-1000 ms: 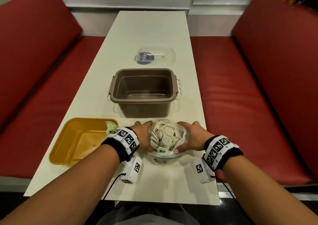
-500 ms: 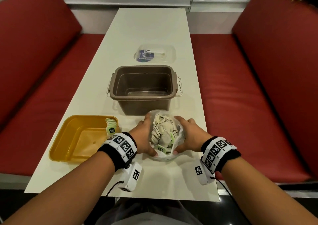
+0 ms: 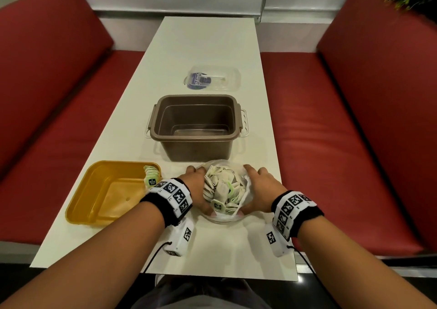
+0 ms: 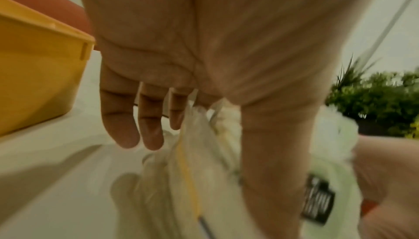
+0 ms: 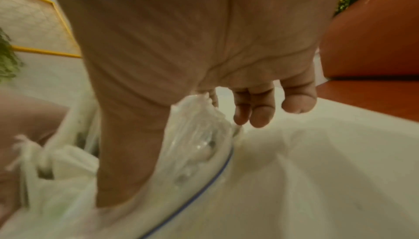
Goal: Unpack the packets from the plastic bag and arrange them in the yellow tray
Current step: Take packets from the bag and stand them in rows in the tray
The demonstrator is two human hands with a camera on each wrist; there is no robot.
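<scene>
On the white table (image 3: 208, 43), from overhead, a clear plastic bag (image 3: 223, 190) of packets (image 3: 218, 205) sits between both hands, the yellow tray (image 3: 106, 192) at its 9 o'clock, a brown tub (image 3: 196, 124) at 12. At the left wrist, the left hand (image 4: 204, 45) pinches the bag's edge. At the right wrist, the right hand (image 5: 192, 36) pinches the opposite edge, other fingers loose.

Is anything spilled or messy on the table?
Nothing looks spilled. The packets sit inside the plastic bag, which the left hand and right hand hold open by its sides. A few packets stand in the yellow tray's far right corner. The brown tub stands upright.
</scene>
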